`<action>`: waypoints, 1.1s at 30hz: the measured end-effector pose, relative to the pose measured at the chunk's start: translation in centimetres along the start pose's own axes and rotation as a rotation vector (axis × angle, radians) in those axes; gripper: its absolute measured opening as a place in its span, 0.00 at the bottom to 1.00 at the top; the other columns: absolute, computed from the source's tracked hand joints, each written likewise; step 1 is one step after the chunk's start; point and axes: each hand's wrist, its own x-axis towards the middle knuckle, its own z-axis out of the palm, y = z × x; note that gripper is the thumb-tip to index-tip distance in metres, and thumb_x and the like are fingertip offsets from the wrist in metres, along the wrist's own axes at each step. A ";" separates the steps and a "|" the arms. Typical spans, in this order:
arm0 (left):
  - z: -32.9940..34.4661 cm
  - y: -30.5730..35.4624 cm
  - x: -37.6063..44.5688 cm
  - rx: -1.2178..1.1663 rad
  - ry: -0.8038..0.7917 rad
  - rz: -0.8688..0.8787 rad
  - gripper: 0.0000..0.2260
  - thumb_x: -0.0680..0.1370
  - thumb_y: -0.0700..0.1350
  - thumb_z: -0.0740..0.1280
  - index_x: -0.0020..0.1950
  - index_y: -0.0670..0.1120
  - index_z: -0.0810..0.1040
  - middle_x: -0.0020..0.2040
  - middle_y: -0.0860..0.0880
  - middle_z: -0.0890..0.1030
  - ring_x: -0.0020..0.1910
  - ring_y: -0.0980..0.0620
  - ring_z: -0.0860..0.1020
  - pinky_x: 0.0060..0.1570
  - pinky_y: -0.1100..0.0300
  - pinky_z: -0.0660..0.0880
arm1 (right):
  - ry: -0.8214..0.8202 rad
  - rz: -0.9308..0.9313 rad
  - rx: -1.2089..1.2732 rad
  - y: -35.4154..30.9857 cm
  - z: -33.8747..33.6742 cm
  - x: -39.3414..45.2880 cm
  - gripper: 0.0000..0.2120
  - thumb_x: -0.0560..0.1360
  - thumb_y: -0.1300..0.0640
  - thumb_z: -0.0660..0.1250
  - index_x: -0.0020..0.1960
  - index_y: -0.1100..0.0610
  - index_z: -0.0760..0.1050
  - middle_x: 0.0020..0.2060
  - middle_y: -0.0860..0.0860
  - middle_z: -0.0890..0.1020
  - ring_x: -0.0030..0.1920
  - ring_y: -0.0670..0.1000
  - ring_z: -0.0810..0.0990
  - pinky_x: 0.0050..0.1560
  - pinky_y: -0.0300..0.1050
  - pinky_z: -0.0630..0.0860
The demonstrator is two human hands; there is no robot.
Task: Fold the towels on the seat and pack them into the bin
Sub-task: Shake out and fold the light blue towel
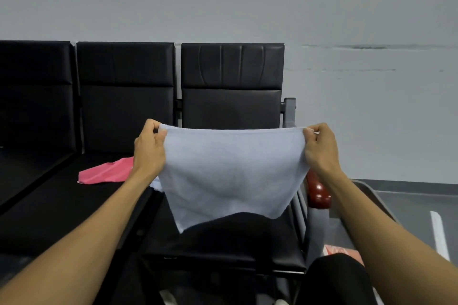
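A pale blue towel hangs spread in the air above the rightmost black seat. My left hand pinches its upper left corner and my right hand pinches its upper right corner, so the top edge is stretched level. The towel's lower edge dangles just over the seat cushion. A pink towel lies flat on the middle seat, left of my left wrist. A grey bin stands on the floor to the right of the seats, mostly hidden behind my right forearm.
Three black padded seats stand in a row against a grey wall. A red-brown wooden armrest ends the row at right. A pink-and-white item shows low down by the bin. A white line marks the grey floor.
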 end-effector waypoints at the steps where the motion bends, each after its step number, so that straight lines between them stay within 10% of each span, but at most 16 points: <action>1: 0.1 0.1 -0.4 -0.010 0.006 -0.010 0.07 0.85 0.42 0.57 0.51 0.40 0.71 0.36 0.46 0.72 0.32 0.53 0.66 0.31 0.59 0.63 | 0.017 0.001 0.003 0.0 0.0 -0.3 0.06 0.84 0.58 0.58 0.52 0.61 0.70 0.46 0.51 0.75 0.44 0.49 0.72 0.37 0.28 0.68; 18: 9.3 -12.4 -2.6 0.086 -0.011 -0.247 0.13 0.83 0.40 0.61 0.40 0.37 0.73 0.33 0.43 0.74 0.35 0.47 0.70 0.33 0.53 0.64 | -0.046 0.121 -0.104 12.3 8.7 -1.0 0.05 0.83 0.59 0.60 0.49 0.59 0.70 0.40 0.49 0.76 0.39 0.45 0.73 0.40 0.42 0.67; 25: 14.4 -16.3 -1.6 0.165 -0.003 -0.389 0.09 0.83 0.39 0.62 0.47 0.37 0.77 0.36 0.45 0.76 0.36 0.48 0.72 0.36 0.62 0.60 | -0.094 0.242 -0.089 17.0 13.8 0.8 0.04 0.82 0.60 0.61 0.49 0.59 0.72 0.39 0.45 0.74 0.39 0.42 0.73 0.35 0.29 0.67; 33: 18.0 -18.0 -0.3 -0.013 -0.111 -0.595 0.15 0.80 0.43 0.67 0.36 0.37 0.73 0.29 0.47 0.70 0.31 0.50 0.67 0.34 0.57 0.65 | -0.320 0.500 -0.020 19.6 18.1 1.6 0.09 0.80 0.58 0.65 0.43 0.60 0.78 0.33 0.53 0.80 0.31 0.51 0.78 0.31 0.43 0.72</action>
